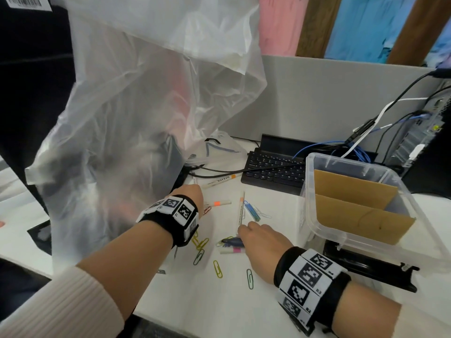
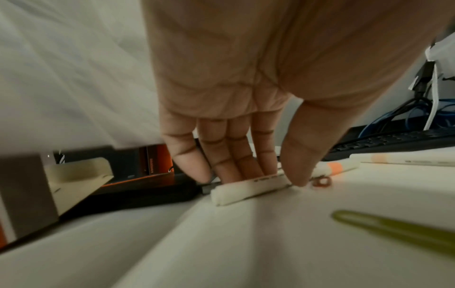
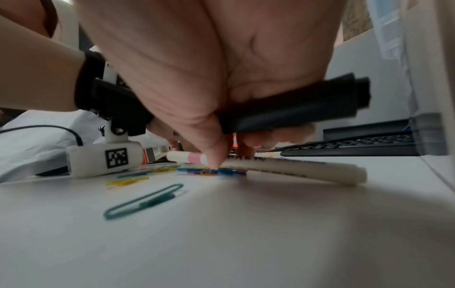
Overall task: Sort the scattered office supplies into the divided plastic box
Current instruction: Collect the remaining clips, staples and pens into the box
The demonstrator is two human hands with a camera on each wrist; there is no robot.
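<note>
My left hand (image 2: 246, 97) pinched the white marker with the orange band (image 2: 251, 187) against the desk between thumb and fingertips (image 2: 226, 167). My right hand (image 3: 209, 78) already clamped a dark pen (image 3: 290, 109) in its palm while its thumb pressed toward the pink-banded marker (image 3: 270, 165). The risk, I judged, was overloading that hand: smooth round barrels roll, and the dark pen could slip out. Thin wire paper clips (image 1: 218, 269) lay flat near my wrists, hard to lift. The divided plastic box (image 1: 415, 242), clear with cardboard partitions, stood just beyond my right hand.
</note>
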